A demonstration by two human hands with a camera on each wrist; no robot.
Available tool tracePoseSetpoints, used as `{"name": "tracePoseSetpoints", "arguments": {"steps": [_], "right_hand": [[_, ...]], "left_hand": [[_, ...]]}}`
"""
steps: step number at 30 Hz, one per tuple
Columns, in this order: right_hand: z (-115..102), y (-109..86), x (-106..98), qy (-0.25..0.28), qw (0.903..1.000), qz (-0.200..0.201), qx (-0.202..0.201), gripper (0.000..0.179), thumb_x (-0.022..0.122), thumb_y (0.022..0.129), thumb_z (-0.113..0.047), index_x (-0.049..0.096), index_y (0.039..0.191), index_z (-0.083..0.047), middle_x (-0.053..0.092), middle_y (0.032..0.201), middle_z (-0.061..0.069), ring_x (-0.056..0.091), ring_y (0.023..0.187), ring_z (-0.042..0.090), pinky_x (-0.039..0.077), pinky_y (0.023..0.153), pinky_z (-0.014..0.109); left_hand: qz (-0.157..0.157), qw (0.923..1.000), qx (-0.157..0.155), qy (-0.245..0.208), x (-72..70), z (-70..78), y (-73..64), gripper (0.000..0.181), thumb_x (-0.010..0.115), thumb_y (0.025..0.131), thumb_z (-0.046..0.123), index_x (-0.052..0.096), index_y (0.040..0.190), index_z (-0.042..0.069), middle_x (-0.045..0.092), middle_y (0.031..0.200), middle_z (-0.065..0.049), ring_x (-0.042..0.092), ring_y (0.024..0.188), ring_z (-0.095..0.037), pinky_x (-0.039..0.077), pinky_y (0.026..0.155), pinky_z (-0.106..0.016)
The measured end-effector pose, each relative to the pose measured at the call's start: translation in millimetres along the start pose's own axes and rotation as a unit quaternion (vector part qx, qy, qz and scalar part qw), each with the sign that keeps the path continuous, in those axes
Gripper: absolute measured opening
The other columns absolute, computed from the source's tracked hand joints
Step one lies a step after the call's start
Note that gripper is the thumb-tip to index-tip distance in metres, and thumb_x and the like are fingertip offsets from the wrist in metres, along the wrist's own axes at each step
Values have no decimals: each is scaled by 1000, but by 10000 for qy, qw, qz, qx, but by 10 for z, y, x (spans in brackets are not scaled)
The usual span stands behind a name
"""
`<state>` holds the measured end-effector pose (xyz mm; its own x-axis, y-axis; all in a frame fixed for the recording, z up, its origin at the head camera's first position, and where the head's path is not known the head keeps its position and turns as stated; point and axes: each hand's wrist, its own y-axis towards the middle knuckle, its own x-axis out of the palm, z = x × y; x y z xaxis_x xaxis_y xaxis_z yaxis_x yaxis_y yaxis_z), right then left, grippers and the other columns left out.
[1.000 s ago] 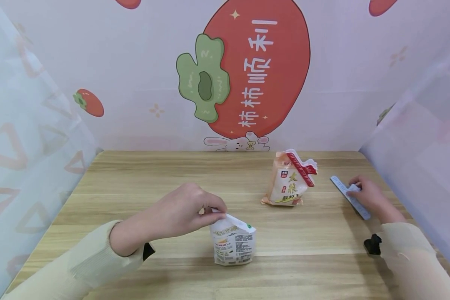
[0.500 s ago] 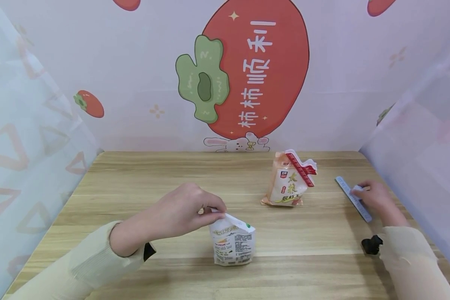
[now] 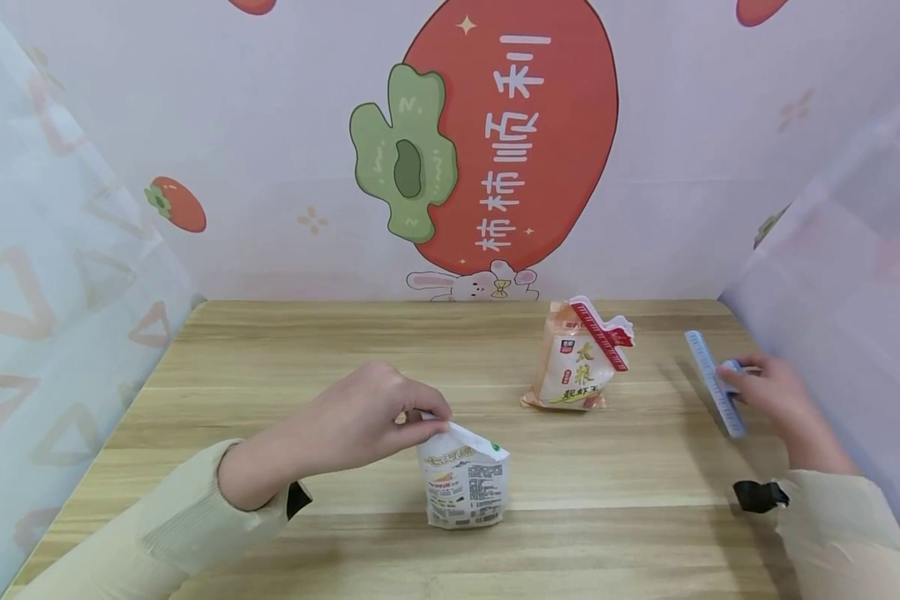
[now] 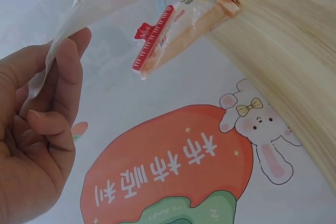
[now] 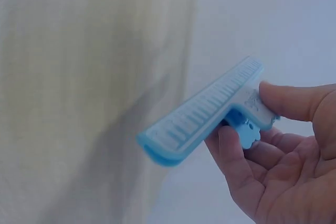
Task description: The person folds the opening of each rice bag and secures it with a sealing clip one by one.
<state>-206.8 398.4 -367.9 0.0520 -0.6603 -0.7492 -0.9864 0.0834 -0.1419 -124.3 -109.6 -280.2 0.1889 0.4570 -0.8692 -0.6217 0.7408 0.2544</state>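
Note:
My left hand (image 3: 367,417) pinches the folded top corner of a small white printed food bag (image 3: 465,487), which stands upright on the table. In the left wrist view, thumb and fingers (image 4: 68,72) close over the bag's edge. At the right side, my right hand (image 3: 776,400) holds a light blue bag clip (image 3: 714,383) by its handle, above the tabletop. The right wrist view shows the thumb on one handle tab of the blue clip (image 5: 205,108) and fingers under the other; its long bar looks closed.
Farther back stands an orange and white food bag (image 3: 570,367) with a red bag clip (image 3: 600,337) across its top corner. The wooden table (image 3: 270,350) meets a printed backdrop (image 3: 285,150) behind, and white sheets (image 3: 862,250) hang at both sides.
My right hand has lifted the light blue clip off the table and shifted it slightly right, its bar turning more upright in view. The left hand and white bag stay nearly still.

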Motion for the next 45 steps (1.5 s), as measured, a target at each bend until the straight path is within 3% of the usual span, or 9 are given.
{"name": "tracePoseSetpoints", "arguments": {"steps": [5,8,12,16,18,22,27,35,45], "right_hand": [[-118,-90,-79,520,9985,111,-129,63,49,104,-26,31,136,25,65,96,13,53,74,-13,54,66,15],[-176,-140,-111,784,9963,283,-212,66,50,103,-28,28,139,24,56,87,-20,54,74,-15,54,65,13],[-250,-205,-141,1315,9894,500,-371,52,54,102,-25,42,135,13,52,83,-35,56,75,-16,53,64,11],[-337,-277,-176,2283,9696,664,-585,10,62,98,-18,59,108,-18,63,83,-31,61,74,-13,53,62,11],[-390,-314,-188,2808,9549,667,-694,14,65,96,-15,61,99,-27,67,84,-28,63,73,-10,53,61,11],[-501,-382,-188,3595,9271,579,-889,16,68,93,-9,67,95,-25,73,85,-20,68,73,-5,54,62,12],[-616,-465,-151,3968,9085,542,-1194,17,67,92,-3,70,96,-19,75,85,-13,70,74,-1,55,64,13],[-812,-638,-94,1983,9696,436,-1369,23,63,97,-11,64,112,-29,71,93,-28,66,83,-9,47,72,5],[-1024,-736,261,1480,9602,-140,-2363,22,61,97,-4,66,116,-14,73,95,-15,69,81,0,53,70,14]], "left_hand": [[25,10000,0,22,-5,-1,8,3,74,90,15,77,91,14,73,80,8,45,55,6,42,50,-14],[33,10000,21,60,-13,0,12,3,74,90,15,77,90,13,72,79,8,44,55,6,41,49,-14],[40,10000,45,62,-24,0,13,4,73,90,15,76,89,13,71,77,9,43,53,6,41,49,-14],[49,10000,51,39,-32,3,10,4,73,90,15,76,89,13,71,77,9,43,54,6,41,49,-15],[47,10000,42,23,-34,5,9,4,74,90,15,76,90,13,71,77,8,44,54,5,42,50,-15],[62,10000,29,21,-35,10,8,4,74,90,15,77,90,13,72,78,8,44,54,5,42,50,-15],[77,9999,35,65,-32,17,10,4,74,90,16,77,89,13,72,78,8,43,54,5,41,49,-15],[42,10000,-41,49,-31,33,18,4,74,89,15,77,90,13,73,79,7,47,57,4,42,50,-15],[3,10000,-77,26,-13,34,4,3,74,89,13,77,91,13,72,78,8,45,55,5,41,49,-15]]}}
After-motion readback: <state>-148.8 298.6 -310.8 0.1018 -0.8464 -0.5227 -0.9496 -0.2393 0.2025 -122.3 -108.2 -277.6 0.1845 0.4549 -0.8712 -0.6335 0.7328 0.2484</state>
